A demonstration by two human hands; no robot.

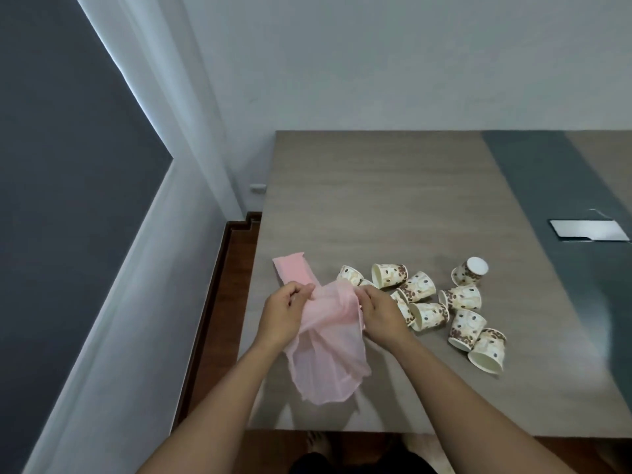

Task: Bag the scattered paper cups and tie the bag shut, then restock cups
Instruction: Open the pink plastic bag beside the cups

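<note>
A thin pink plastic bag (325,364) hangs above the table's front left part. My left hand (285,311) and my right hand (379,311) each pinch its top edge, close together. Behind the left hand lies a folded stack of pink bags (290,270). Several paper cups with a brown bean print lie tipped over to the right of my right hand, among them one with its mouth toward me (487,352), one near the middle (429,314) and one standing upside down (472,270). Some cups are partly hidden behind my right hand.
The grey-brown wooden table (376,200) reaches back to the white wall. A dark glossy strip (564,186) runs along its right side, with a silver cover plate (588,230) set in it. Left of the table are wooden floor and a wall.
</note>
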